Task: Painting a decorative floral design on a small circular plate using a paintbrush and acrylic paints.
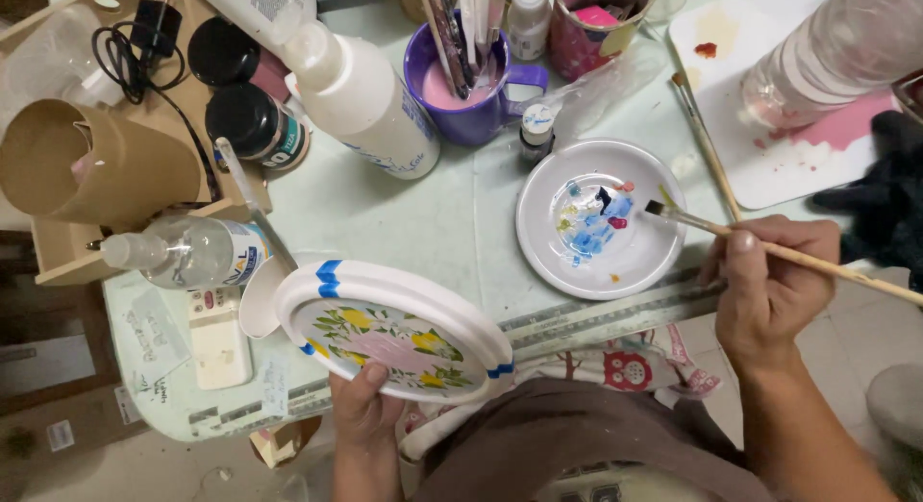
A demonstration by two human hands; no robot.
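I am watching the left hand (363, 406) at the lower middle of the frame gripping the near rim of an oval white plate (394, 331), thumb pressed on the painted face, tilting it up off the pale green table (423, 213); the plate is carrying yellow flowers, green leaves and a pink centre, with short blue stripes on its rim. The right hand (769, 290) at the lower right is pinching a long wooden paintbrush (769, 250) between thumb and fingers, and the bristle tip is hovering at the right edge of the round white palette dish (598, 218), just beside the dabs of blue, dark blue and red paint at its centre. I am judging that the step in hand is loading the brush with colour, not stroking the plate, since the tip is well apart from the painted oval. The next move is probably calling for a light dip into the blue, then a steady carry leftward to the plate while the left hand is keeping it angled. Behind the dish, a purple mug (471, 98) of pinkish water with brushes and a white glue bottle (370, 98) are crowding the upper middle of the frame.
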